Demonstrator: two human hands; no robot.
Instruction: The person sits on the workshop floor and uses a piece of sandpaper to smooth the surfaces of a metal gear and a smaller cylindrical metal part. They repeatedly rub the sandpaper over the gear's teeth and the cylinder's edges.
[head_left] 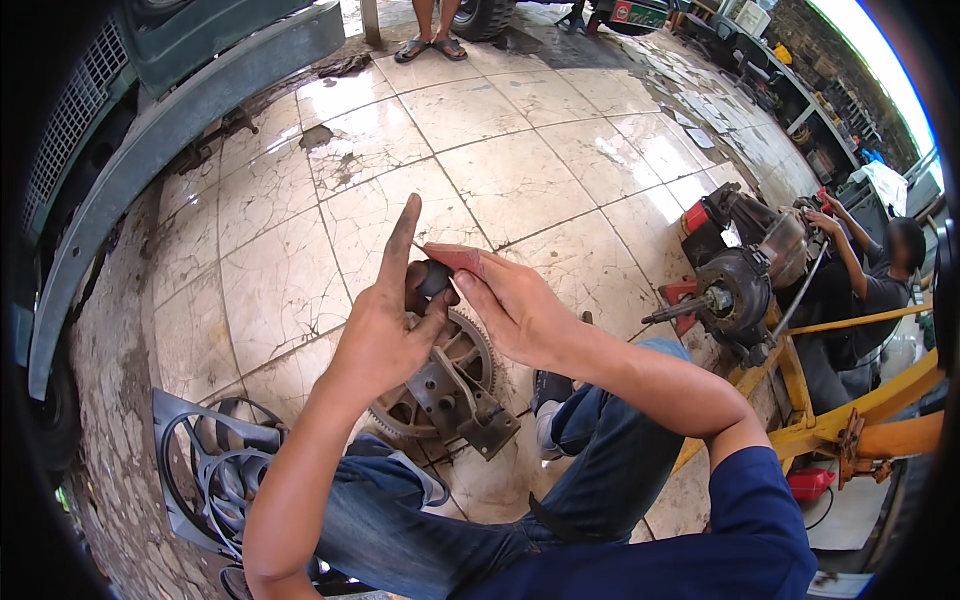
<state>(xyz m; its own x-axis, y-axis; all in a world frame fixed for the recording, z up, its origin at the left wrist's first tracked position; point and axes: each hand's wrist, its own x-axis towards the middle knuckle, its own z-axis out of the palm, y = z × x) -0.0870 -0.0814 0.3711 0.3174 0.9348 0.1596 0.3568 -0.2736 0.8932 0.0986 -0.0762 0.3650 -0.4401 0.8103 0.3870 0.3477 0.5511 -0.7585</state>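
Observation:
My left hand (378, 335) grips a small dark cylindrical metal part (433, 279) between thumb and fingers, its index finger stretched out past it. In my right hand (525, 315) is a folded piece of reddish sandpaper (452, 257), pinched right beside the dark part. Whether the sandpaper touches the part is hard to make out. Below both hands, a toothed flywheel (484, 345) lies on the tiled floor between my legs. A metal bracket (450, 395) with holes rests across the flywheel.
Belts and ring-shaped gaskets (215, 465) lie on a grey sheet at the left. To the right stands a gearbox assembly (735, 290) beside yellow steel beams (870, 400), where another person (875, 290) works. A vehicle bumper (150, 150) curves along the left; sandalled feet (430, 48) stand ahead.

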